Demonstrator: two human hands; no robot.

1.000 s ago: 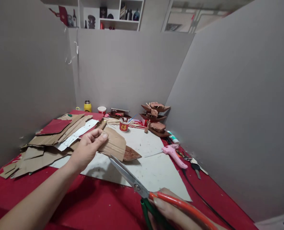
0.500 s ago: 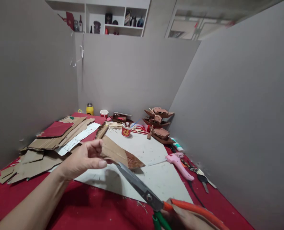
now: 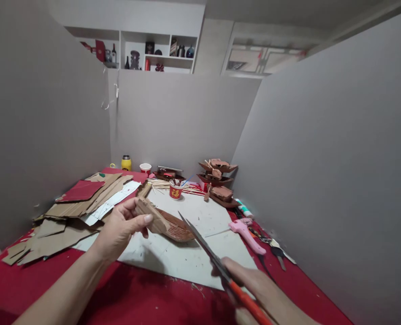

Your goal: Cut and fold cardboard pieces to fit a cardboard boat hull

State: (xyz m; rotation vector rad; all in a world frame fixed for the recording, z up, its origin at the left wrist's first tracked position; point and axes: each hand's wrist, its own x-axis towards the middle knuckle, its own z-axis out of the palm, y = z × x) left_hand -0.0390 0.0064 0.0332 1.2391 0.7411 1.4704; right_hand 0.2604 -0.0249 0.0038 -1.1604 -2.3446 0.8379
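My left hand (image 3: 119, 230) pinches a small piece of brown cardboard (image 3: 153, 216) between thumb and fingers. Behind and partly under it lies a reddish-brown model boat hull (image 3: 180, 230) on a pale board (image 3: 173, 257); whether the cardboard touches the hull I cannot tell. A pair of large scissors (image 3: 209, 253) with orange on the handle is gripped in my right hand (image 3: 251, 277). The blades point up and left, their tips parted slightly, just right of the cardboard and in front of the hull.
Cardboard sheets (image 3: 65, 230) lie piled at left. Finished-looking model boats (image 3: 218, 178) stand at the back right. A red cup (image 3: 176, 189) holds brushes near thin sticks (image 3: 159, 184). A pink glue gun (image 3: 249, 237) and keys (image 3: 277, 248) line the right side, beside a grey partition (image 3: 329, 180).
The scissors have come away from the cardboard and turned more edge-on. My left hand has tilted the cardboard, showing more of the hull behind. The view has tipped upward.
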